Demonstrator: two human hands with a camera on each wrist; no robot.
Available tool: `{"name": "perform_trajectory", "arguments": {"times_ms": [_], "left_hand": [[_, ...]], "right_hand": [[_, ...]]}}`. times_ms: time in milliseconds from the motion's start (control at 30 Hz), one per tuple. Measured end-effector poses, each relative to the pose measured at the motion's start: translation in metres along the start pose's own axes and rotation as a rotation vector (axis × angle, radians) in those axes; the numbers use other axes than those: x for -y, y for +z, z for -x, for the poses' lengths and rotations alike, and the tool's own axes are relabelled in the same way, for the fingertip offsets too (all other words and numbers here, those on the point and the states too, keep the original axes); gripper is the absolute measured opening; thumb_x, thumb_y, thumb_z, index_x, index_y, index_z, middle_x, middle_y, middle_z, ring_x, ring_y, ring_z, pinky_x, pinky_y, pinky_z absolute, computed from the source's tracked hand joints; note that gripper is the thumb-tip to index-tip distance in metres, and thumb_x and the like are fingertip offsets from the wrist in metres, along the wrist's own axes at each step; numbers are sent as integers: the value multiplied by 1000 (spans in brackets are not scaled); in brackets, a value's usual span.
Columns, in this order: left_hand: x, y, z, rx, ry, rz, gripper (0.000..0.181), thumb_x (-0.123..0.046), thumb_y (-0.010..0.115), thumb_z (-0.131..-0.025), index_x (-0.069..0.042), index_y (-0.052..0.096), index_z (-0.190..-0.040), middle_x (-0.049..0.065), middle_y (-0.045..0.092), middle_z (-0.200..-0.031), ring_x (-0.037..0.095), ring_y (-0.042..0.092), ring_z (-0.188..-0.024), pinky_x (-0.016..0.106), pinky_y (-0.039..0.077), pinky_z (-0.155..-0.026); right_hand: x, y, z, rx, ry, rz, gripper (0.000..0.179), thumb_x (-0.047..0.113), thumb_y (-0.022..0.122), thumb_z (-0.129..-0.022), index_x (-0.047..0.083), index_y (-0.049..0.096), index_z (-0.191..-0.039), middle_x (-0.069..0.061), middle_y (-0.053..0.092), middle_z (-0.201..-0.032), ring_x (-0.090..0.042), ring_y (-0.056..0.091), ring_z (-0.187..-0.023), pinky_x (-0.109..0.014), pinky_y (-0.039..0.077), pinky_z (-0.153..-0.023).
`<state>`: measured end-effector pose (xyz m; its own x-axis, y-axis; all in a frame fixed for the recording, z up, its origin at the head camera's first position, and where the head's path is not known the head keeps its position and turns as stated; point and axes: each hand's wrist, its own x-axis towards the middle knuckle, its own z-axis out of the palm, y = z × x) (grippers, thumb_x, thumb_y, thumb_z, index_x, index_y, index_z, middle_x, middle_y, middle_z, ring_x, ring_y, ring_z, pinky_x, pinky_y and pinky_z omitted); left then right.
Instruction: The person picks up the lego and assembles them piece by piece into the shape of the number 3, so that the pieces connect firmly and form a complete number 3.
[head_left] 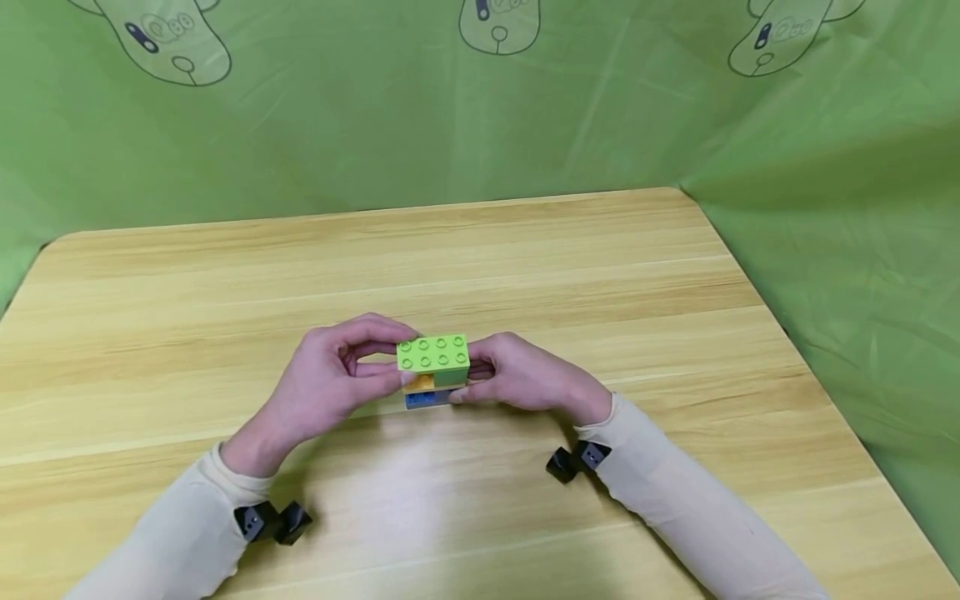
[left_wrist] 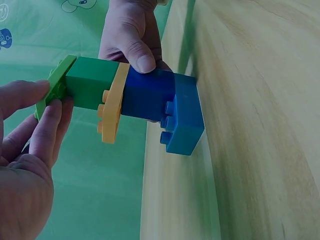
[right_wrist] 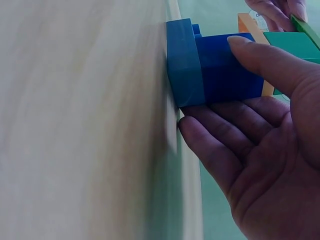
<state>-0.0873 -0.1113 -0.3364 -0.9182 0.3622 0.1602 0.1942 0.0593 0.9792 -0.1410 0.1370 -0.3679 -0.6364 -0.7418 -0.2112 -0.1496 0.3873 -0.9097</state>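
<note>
Over the middle of the table, the left hand [head_left: 326, 379] pinches a flat lime-green building plate [head_left: 432, 354] between thumb and fingers. In the left wrist view, this plate lies at the upper end of a green block [left_wrist: 92, 82] and juts out past its side. Below the green block come a thin orange plate [left_wrist: 114, 107], a dark blue block [left_wrist: 147, 92] and a lighter blue brick [left_wrist: 187, 120] at the bottom, close over the table. The right hand [head_left: 528, 375] grips the dark blue block, its thumb on one face and fingers behind.
The wooden table [head_left: 225, 333] spreads around both hands. Green cloth [head_left: 337, 133] with printed cartoon shapes hangs behind it and along the right side. Small black devices [head_left: 577, 460] are strapped to both sleeved wrists.
</note>
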Motion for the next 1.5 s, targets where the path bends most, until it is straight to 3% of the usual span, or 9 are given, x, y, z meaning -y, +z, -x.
{"name": "perform_trajectory", "arguments": {"times_ms": [267,467,633,900,1067,1333,1500], "left_hand": [[-1,-1,0,-5,-25,-21,33,6,77,-80,0,69,-112,9,65,-115,23,67,-101,36,58,-79],[-1,-2,-1,4,-35,-26,33,3,78,-80,-1,70,-112,8,65,-114,22,67,-101,36,58,-79],[-3,-3,0,12,-43,-22,34,4,78,-80,-1,69,-113,8,65,-113,23,66,-102,36,58,-79],[-3,-3,0,19,-35,-32,33,4,77,-80,-1,70,-112,8,66,-112,22,67,-101,36,58,-79],[-3,-3,-1,21,-37,-35,33,4,77,-80,-1,70,-112,8,66,-111,22,67,-101,36,57,-79],[-4,-4,-1,19,-50,-26,33,3,78,-80,0,70,-112,8,66,-111,22,66,-102,36,58,-79],[-4,-4,-1,19,-57,-17,32,2,78,-80,0,70,-111,9,65,-111,23,66,-101,36,57,-80]], "right_hand": [[0,0,0,1,-12,35,45,13,76,-88,0,61,-128,-4,68,-118,-12,64,-108,-26,50,-93],[4,-2,3,-17,-34,139,52,25,77,-88,8,59,-133,4,65,-123,-6,59,-113,-28,45,-100],[11,-6,8,-26,-66,143,52,33,75,-88,9,59,-131,4,65,-124,-9,58,-115,-34,45,-101],[21,-11,18,-104,-250,174,53,25,72,-92,9,54,-139,1,61,-130,-13,57,-119,-40,46,-100],[22,-8,20,-139,-324,109,48,15,68,-95,5,53,-139,-4,60,-133,-18,59,-117,-44,49,-97],[20,-5,19,-145,-307,-15,41,10,68,-94,4,59,-133,-5,65,-124,-20,62,-113,-36,51,-95],[22,-7,18,-138,-325,3,40,10,70,-92,3,61,-131,-3,67,-120,-18,65,-108,-35,54,-90]]}}
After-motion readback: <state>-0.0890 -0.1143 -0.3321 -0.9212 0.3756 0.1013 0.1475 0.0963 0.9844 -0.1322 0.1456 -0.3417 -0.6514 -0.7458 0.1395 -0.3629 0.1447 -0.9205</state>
